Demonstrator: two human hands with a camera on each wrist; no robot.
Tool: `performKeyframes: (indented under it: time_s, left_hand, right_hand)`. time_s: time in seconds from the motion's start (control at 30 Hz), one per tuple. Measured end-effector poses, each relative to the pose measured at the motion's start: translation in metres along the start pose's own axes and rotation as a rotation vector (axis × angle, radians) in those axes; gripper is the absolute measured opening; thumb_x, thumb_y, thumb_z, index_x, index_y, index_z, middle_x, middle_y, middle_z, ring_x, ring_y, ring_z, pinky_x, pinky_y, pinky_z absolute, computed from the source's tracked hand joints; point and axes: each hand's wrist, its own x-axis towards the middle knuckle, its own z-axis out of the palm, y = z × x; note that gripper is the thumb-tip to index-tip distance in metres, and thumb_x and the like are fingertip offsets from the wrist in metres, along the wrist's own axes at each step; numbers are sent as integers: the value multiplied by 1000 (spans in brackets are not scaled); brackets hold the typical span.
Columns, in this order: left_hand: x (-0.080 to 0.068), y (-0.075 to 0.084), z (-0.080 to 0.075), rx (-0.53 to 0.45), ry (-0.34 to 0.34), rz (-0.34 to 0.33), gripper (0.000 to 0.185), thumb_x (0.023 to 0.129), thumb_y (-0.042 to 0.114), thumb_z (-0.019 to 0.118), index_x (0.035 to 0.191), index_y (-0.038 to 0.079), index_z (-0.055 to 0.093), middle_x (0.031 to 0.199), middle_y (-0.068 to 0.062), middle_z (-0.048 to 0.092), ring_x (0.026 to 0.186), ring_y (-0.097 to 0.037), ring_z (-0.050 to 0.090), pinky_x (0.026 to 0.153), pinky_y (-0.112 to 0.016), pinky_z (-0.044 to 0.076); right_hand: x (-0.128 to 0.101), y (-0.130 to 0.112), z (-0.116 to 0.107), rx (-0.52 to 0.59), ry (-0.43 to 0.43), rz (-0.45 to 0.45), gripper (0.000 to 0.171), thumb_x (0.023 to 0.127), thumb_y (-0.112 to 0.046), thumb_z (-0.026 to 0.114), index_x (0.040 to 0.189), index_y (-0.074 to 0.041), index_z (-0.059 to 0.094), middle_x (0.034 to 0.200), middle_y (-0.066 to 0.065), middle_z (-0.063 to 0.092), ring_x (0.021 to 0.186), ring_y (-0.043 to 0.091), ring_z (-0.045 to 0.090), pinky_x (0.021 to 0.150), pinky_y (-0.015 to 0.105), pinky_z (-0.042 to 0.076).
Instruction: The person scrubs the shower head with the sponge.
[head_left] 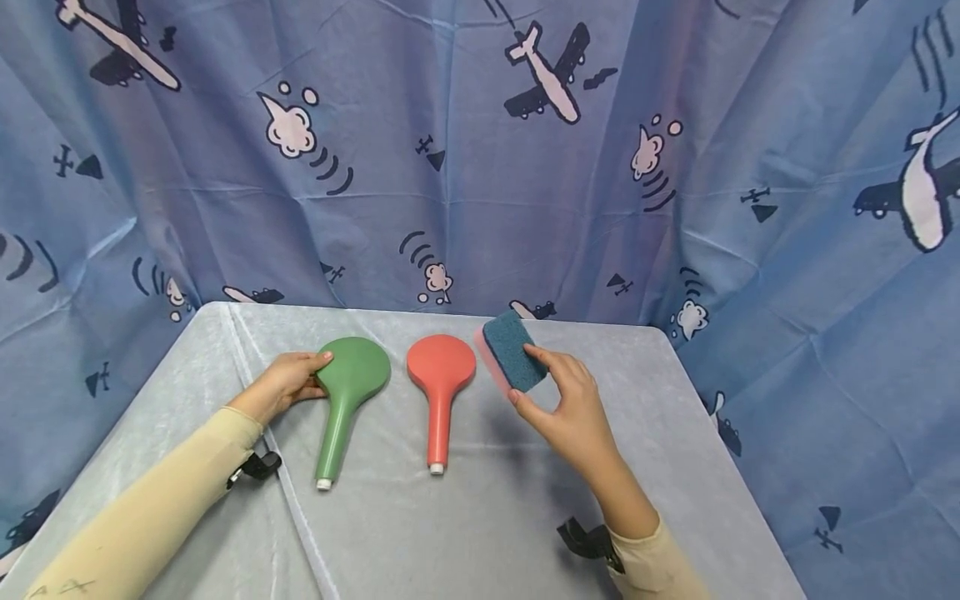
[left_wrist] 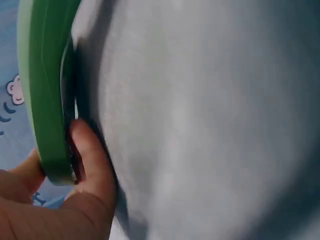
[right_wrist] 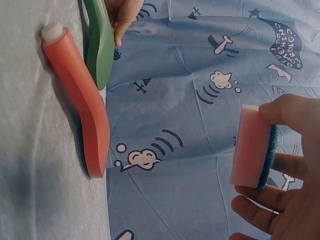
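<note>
My left hand (head_left: pixel 288 385) pinches the left edge of the round head of a green shower head (head_left: pixel 351 371), whose handle points toward the near side of the table. In the left wrist view, the thumb and a finger grip the rim of the green shower head (left_wrist: pixel 47 95), one on each face. My right hand (head_left: pixel 573 408) holds a sponge (head_left: pixel 517 352) above the table, pinched by its edges. This sponge has a pink foam side (right_wrist: pixel 247 145) and a dark teal scouring side. Between the hands lies a red shower head (head_left: pixel 441 367), touched by neither.
A pale grey cloth covers the table (head_left: pixel 480 533), with a raised seam running down its left part. Behind and around the table hangs a blue curtain (head_left: pixel 480 167) printed with airplanes and clouds. Black straps sit on both wrists.
</note>
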Motion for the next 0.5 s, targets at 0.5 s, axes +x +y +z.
performKeyframes:
  time_s: [0.5]
  left_hand:
    - [-17,5,16,527,227,-5,68,98,30,66,141,-18,42,100,-19,57,71,-18,52,61,-28,47]
  right_hand:
    - [0,5,-1,51,-64,-4,64,85,-32,84,143,-27,58,138,2,60,129,24,51,106,55,39]
